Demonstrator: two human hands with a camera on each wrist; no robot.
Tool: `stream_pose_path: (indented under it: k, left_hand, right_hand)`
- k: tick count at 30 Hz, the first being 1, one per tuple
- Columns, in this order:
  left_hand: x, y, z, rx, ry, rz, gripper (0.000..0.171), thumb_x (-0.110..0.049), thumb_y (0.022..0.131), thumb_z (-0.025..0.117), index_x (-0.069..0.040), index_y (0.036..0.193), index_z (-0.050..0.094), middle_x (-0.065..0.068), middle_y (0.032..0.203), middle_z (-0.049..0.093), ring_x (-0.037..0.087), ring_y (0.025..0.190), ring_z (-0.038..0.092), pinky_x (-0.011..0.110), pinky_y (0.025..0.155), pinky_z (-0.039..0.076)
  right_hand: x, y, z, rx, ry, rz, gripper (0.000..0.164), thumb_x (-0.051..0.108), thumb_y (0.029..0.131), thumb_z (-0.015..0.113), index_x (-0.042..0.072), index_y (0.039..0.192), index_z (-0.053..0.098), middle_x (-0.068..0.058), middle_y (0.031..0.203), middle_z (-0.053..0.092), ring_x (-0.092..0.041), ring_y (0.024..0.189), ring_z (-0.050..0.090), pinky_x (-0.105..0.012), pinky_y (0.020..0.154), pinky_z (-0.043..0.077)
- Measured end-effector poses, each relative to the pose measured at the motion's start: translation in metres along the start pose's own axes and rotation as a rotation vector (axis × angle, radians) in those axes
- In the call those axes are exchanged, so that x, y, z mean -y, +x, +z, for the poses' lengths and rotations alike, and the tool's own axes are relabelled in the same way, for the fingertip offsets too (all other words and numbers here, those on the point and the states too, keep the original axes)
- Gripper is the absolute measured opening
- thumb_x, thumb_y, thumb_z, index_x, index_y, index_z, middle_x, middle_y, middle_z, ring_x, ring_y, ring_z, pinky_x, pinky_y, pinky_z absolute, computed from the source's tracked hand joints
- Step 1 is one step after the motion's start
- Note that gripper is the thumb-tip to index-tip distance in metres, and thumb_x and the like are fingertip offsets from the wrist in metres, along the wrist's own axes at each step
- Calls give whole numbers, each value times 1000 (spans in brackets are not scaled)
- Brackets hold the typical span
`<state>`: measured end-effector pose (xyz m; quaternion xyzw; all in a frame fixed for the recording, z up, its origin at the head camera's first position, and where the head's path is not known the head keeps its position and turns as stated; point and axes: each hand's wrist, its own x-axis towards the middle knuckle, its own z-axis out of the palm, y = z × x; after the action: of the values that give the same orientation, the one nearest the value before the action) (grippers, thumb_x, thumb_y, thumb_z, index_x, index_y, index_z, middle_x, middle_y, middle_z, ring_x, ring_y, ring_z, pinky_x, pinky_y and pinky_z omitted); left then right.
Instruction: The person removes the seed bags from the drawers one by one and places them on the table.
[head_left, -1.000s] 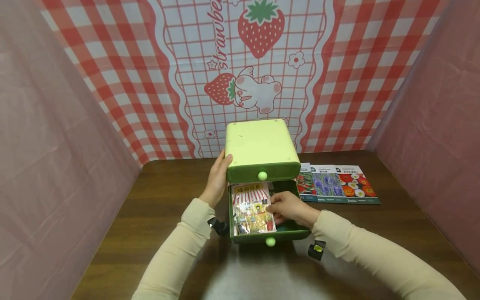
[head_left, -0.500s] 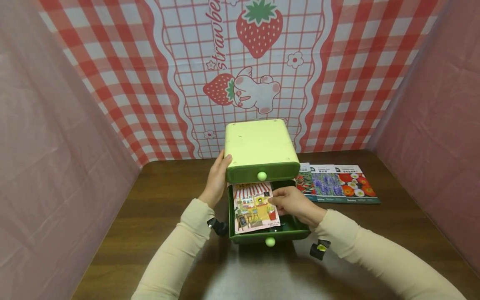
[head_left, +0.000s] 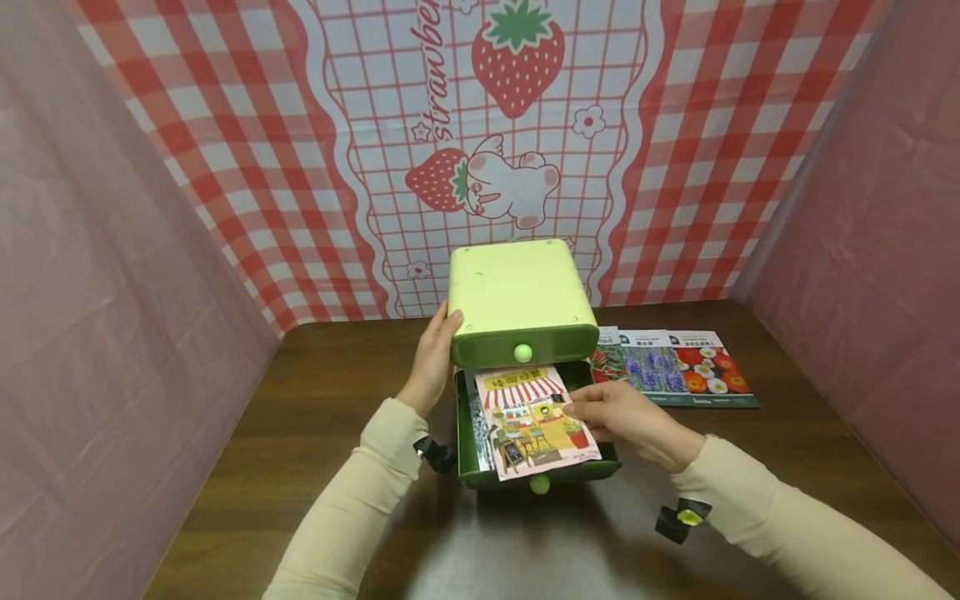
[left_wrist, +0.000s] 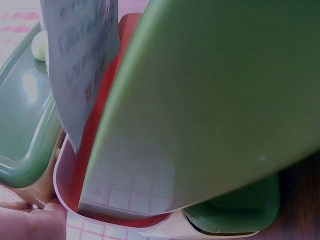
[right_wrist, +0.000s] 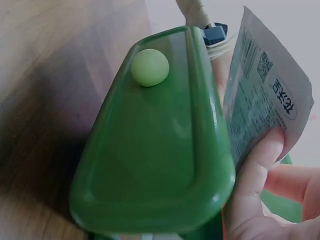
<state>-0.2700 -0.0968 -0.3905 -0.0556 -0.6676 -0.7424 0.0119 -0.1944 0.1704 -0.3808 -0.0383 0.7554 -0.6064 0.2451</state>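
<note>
My right hand [head_left: 628,417] pinches the right edge of a pink seed packet [head_left: 534,429] printed with a striped-awning shop. The packet is tilted over the pulled-out lower green drawer [head_left: 467,467]; its printed back faces the right wrist view. Under it, a shiny clear-edged packet [head_left: 477,429] shows along the drawer's left side. My left hand [head_left: 432,358] rests against the left side of the pale yellow-green drawer cabinet [head_left: 517,283], thumb at the front corner and fingers along the side. The upper drawer [head_left: 487,346] is closed.
Several flower seed packets [head_left: 652,367] lie overlapping on the brown wooden table [head_left: 337,367], right of the cabinet. A strawberry-print checked cloth [head_left: 517,108] hangs behind, with pink cloth [head_left: 862,208] at both sides.
My right hand has lifted the pink packet from inside the drawer and moved it right and toward me, over the drawer's front rim. My left hand has stayed at the cabinet.
</note>
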Motion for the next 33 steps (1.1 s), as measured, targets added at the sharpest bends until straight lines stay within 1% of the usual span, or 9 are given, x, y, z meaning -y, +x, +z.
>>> stream_pose_path:
  k: [4, 9, 15, 19, 22, 25, 27, 31, 33]
  left_hand:
    - [0, 0, 0, -1, -11, -1, 66, -40, 101, 46, -19, 158, 20, 5, 162, 25, 26, 138, 43, 42, 118, 32]
    - [1, 0, -1, 7, -14, -1, 67, -41, 101, 45, -19, 158, 18, 6, 163, 23, 27, 140, 39, 43, 118, 32]
    - [2, -2, -2, 14, -20, -32, 69, -44, 101, 45, -22, 159, 14, 7, 163, 21, 30, 133, 47, 46, 113, 39]
    - [1, -2, -2, 19, -36, -30, 69, -44, 101, 46, -22, 159, 15, 7, 162, 23, 30, 129, 50, 47, 111, 40]
    - [0, -2, -2, 23, -36, -24, 69, -44, 101, 45, -21, 159, 15, 7, 162, 23, 30, 130, 49, 47, 113, 39]
    - [0, -3, -2, 24, -36, -25, 70, -44, 101, 46, -21, 159, 14, 7, 163, 21, 30, 133, 47, 48, 114, 37]
    - [0, -3, -2, 21, -31, -28, 70, -44, 101, 46, -22, 159, 14, 5, 164, 20, 28, 136, 45, 48, 115, 35]
    - [1, -2, -1, 29, -13, -13, 70, -44, 101, 45, -21, 159, 14, 4, 164, 17, 25, 143, 35, 45, 120, 28]
    - [0, -2, -1, 32, -8, -6, 69, -44, 101, 45, -20, 159, 15, 3, 164, 17, 23, 145, 32, 44, 121, 26]
  right_hand:
    - [-3, -13, -8, 12, -34, -18, 46, 18, 98, 58, -15, 129, 53, -13, 100, 74, -16, 83, 72, -33, 73, 61]
    - [-4, -33, -18, 24, -62, -5, 48, 21, 97, 60, -14, 130, 54, -11, 100, 74, -15, 82, 72, -32, 71, 60]
    - [-8, -58, -34, 24, -46, 12, 51, 24, 97, 61, -13, 131, 53, -7, 99, 75, -15, 81, 71, -32, 68, 60]
    - [-11, -72, -50, 7, -10, 10, 50, 26, 98, 60, -11, 131, 53, -4, 97, 75, -16, 81, 72, -35, 68, 60]
    - [-14, -79, -63, -17, 20, -8, 39, 24, 100, 57, -4, 126, 58, -1, 95, 75, -16, 81, 72, -35, 68, 61]
    - [-20, -85, -72, -60, 51, -29, 22, 23, 101, 55, 10, 116, 62, 2, 93, 74, -15, 80, 71, -34, 68, 60]
    - [-24, -88, -78, -112, 50, -48, 13, 21, 101, 55, 18, 111, 63, 6, 93, 73, -11, 81, 69, -31, 69, 60]
    - [-34, -93, -88, -211, 13, -79, 14, 21, 101, 55, 30, 104, 65, 14, 94, 69, -5, 82, 65, -26, 68, 57]
    - [-38, -93, -96, -234, 57, -82, 17, 21, 101, 54, 32, 101, 67, 14, 93, 69, -5, 81, 65, -27, 67, 58]
